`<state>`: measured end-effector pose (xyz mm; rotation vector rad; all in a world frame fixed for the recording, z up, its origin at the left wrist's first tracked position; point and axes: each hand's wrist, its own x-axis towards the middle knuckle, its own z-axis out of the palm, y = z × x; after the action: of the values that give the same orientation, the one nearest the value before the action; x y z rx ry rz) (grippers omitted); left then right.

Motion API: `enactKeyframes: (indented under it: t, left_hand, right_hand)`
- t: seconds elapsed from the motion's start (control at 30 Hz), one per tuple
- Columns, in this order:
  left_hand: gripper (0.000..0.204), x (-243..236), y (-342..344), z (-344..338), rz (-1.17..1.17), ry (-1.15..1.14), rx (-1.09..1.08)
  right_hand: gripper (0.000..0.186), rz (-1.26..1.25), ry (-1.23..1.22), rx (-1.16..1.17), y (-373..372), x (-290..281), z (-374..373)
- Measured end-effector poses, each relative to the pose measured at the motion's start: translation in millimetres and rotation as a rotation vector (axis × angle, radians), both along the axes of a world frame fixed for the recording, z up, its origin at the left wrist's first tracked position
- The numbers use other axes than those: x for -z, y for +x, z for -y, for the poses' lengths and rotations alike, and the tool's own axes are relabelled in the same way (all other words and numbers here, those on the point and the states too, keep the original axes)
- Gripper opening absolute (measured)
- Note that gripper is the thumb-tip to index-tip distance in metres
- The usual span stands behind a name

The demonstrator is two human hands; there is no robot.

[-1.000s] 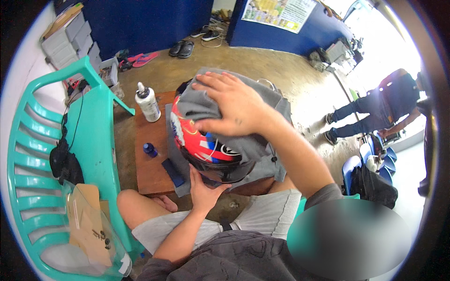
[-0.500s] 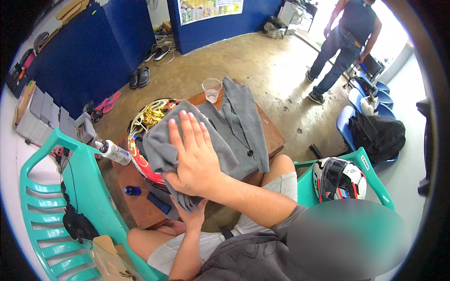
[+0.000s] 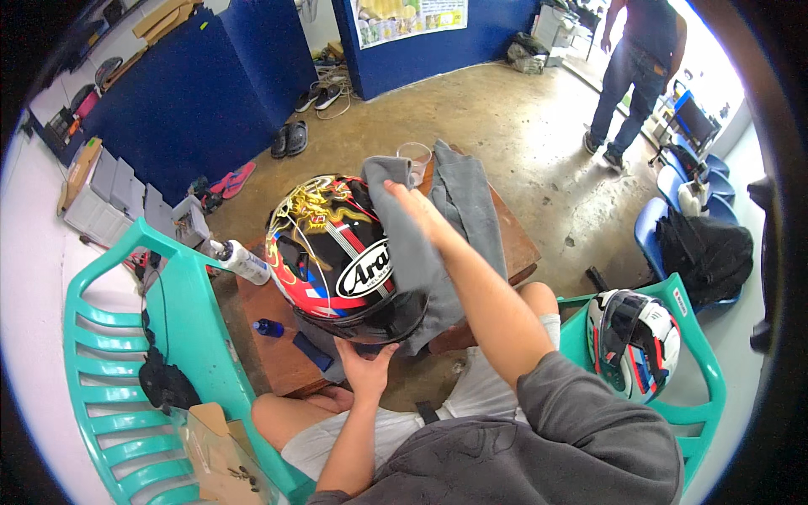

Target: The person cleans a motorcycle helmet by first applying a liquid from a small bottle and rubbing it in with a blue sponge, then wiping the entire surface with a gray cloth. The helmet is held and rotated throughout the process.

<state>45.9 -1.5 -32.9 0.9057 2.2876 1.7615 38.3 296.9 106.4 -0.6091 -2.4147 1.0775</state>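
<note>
A glossy motorcycle helmet with red, black, gold and blue graphics rests over my lap at the edge of a low wooden table. My left hand props it from underneath, palm against its lower rim. My right hand presses a grey cloth flat against the helmet's right side, fingers stretched out. More grey cloth lies draped over the table behind.
A white squeeze bottle, a small blue cap and a clear plastic cup stand on the table. Teal plastic chairs flank me; the right one holds a second helmet. A person stands at the back right.
The helmet has turned so its painted shell faces up and left. The grey cloth, which covered most of it, has slid to the right side under my right hand. The view has shifted.
</note>
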Motion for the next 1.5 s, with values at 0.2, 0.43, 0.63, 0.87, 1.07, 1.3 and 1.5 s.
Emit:
enactKeyframes:
  t: [0.2,0.43,0.63,0.87,1.07,1.3,1.5]
  left_hand:
    - [0.086,15.2,-0.1,5.4,0.420,0.088,0.025]
    - [0.072,30.7,-4.9,14.9,0.652,0.171,0.086]
    - [0.064,29.1,-2.2,9.4,0.572,0.147,0.075]
    - [0.111,24.3,-4.6,5.0,0.361,0.071,0.020]
    - [0.108,-38.5,9.0,32.2,0.329,-0.093,-0.173]
    - [0.098,-149.3,-42.5,31.8,-0.573,-0.079,-0.072]
    - [0.123,-188.1,-60.0,-0.3,-0.630,-0.127,-0.022]
  right_hand:
    - [0.060,0.006,-0.119,-0.008,-10.3,-6.3,-3.3]
    - [0.088,-0.293,0.366,-0.043,20.1,-53.1,94.4]
    - [0.106,-0.200,0.575,-0.298,44.4,-55.1,123.0]
    - [0.090,-0.181,0.595,-0.469,49.5,-62.5,94.1]
    - [0.058,-0.270,0.558,-0.398,46.8,-60.3,86.4]
    - [0.056,-0.294,0.504,-0.321,46.0,-55.0,94.6]
    - [0.064,-0.365,0.322,-0.304,47.0,-50.0,82.6]
